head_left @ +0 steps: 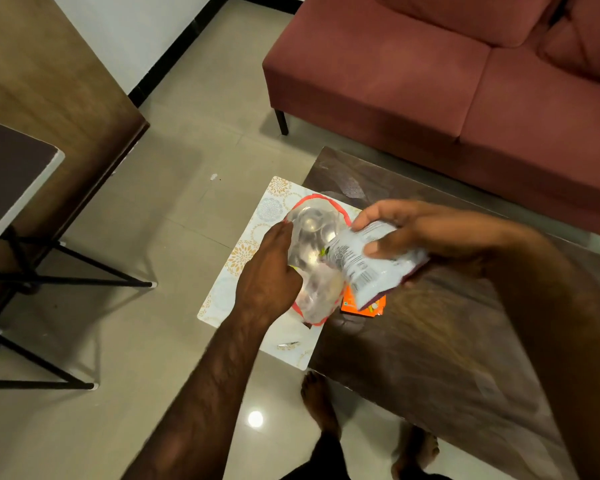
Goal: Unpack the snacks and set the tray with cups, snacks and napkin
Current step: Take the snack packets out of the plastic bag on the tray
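Dark wood table, right hand gripping white snack packet, print unreadable

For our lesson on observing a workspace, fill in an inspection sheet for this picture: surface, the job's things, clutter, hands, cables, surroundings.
Surface: dark wooden coffee table; white floral-patterned tray overhangs its left edge.
Job's things: clear plastic bag with red trim over the tray, shiny round items inside, too blurred to name; silvery-white snack packet; orange snack packet on the table, partly hidden under it.
Clutter: small foil scrap on the tray.
Hands: left hand holds the bag; right hand grips the silvery-white packet.
Cables: nothing seen.
Surroundings: dusty-red sofa, beige tiled floor, black-legged side table.
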{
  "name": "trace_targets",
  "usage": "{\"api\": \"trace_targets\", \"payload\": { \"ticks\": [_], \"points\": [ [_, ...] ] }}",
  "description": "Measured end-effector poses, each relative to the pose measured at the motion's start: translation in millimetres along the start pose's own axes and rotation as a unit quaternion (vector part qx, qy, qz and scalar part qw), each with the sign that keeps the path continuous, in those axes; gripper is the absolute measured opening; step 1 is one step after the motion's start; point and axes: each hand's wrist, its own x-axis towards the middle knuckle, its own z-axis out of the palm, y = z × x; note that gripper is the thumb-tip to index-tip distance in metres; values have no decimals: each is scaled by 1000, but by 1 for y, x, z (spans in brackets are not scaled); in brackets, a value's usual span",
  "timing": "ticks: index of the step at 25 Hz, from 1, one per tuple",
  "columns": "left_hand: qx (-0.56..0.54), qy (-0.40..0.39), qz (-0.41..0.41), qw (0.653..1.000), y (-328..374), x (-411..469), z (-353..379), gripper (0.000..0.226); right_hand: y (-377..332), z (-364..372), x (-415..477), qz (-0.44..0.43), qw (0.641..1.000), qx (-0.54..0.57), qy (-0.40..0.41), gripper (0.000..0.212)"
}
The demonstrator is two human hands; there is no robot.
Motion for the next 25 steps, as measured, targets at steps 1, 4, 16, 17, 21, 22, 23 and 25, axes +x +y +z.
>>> {"api": "trace_targets", "payload": {
  "ticks": [1, 4, 16, 17, 21, 22, 23, 25],
  "points": [
    [-1, 2, 4, 1000, 2, 0, 1, 70, 7, -13, -7, -7, 999, 18, 30, 32],
    [2, 13, -7, 1000, 4, 2, 2, 67, 33, -39, -11, 21, 987, 16, 159, 32],
    [24, 28, 10, 999, 1, 6, 7, 74, 181, 81, 121, 206, 885, -399, 121, 54],
    [23, 32, 11, 999, -1, 6, 8, 74, 185, 89, 126, 210, 880, -408, 120, 62],
    [3, 37, 8, 999, -13, 6, 7, 72, 182, 109, 133, 160, 905, -385, 86, 84],
    [-2, 34, 10, 999, -15, 5, 7, 69, 179, 110, 131, 147, 907, -379, 105, 87],
    [-11, 30, 14, 999, -17, 4, 6, 64, 172, 109, 127, 132, 913, -365, 129, 92],
    [-53, 17, 13, 998, -17, 2, 6, 55, 151, 101, 119, 60, 951, -265, 145, 100]
  ]
}}
